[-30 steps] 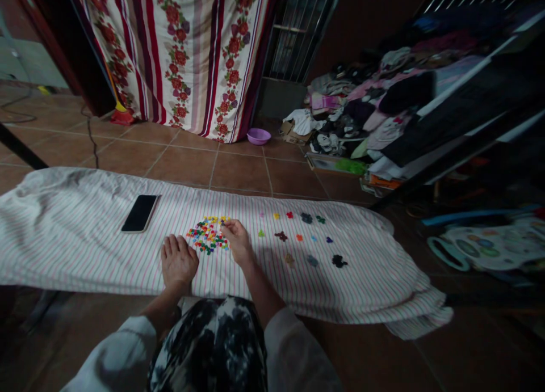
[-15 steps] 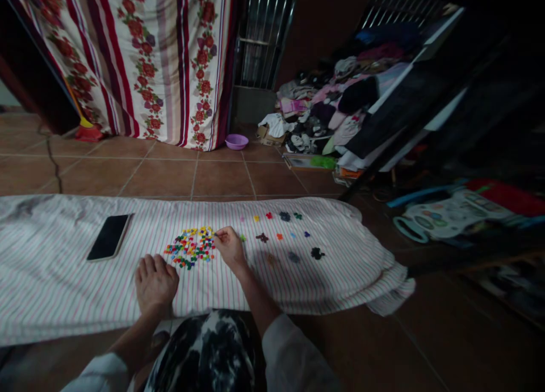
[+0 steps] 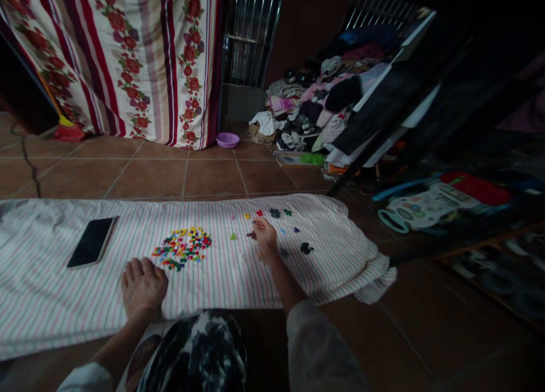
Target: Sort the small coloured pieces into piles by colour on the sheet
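Right grip (image 3: 265, 235) pinched, left grip (image 3: 143, 283) lay flat

The right thumb and fingertips closed on a small dark piece (image 3: 254, 222) beside brown pieces (image 3: 251, 235); the left palm rested unclenched on striped cloth (image 3: 208, 287) near the multicoloured pile (image 3: 187, 248).

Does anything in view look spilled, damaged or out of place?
Nothing looks spilled or damaged on the striped cloth; the mixed pieces form one loose patch, with color clusters lying apart. Beyond it, a jumbled heap, apparently clothes, looks untidy. The right hand hides part of the clusters.
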The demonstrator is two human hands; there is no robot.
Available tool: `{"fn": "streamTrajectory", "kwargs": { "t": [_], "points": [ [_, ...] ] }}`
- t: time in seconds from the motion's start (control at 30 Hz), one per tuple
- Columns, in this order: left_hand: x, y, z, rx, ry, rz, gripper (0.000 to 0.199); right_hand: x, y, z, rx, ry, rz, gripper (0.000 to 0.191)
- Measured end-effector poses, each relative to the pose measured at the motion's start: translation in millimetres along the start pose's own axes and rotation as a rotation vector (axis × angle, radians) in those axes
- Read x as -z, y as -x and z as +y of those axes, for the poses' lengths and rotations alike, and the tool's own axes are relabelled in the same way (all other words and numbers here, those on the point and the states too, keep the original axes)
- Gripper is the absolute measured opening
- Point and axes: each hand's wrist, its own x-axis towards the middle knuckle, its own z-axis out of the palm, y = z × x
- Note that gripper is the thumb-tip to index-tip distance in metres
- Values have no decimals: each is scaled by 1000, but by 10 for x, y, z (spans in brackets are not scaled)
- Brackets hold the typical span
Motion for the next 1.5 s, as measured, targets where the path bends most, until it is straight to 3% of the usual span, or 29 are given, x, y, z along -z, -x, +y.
{"fn": "streamTrajectory", "kwargs": {
  "t": [0.2,0.57,0.93,1.27,1.5],
  "points": [
    [-32,4,1,9,1,-5,51,363,-313,169,-126,151,108,23],
    [10,2,16,8,-8,-27,52,719,-513,306,-259,556,96,30],
    [-28,-1,13,5,-5,-18,52,667,-656,297,-316,818,-17,30],
    [-37,-8,4,4,-22,-26,51,585,-691,305,-239,906,-37,28],
    [-27,-8,19,15,-21,-18,52,588,-717,297,-270,928,-60,26]
  ]
}}
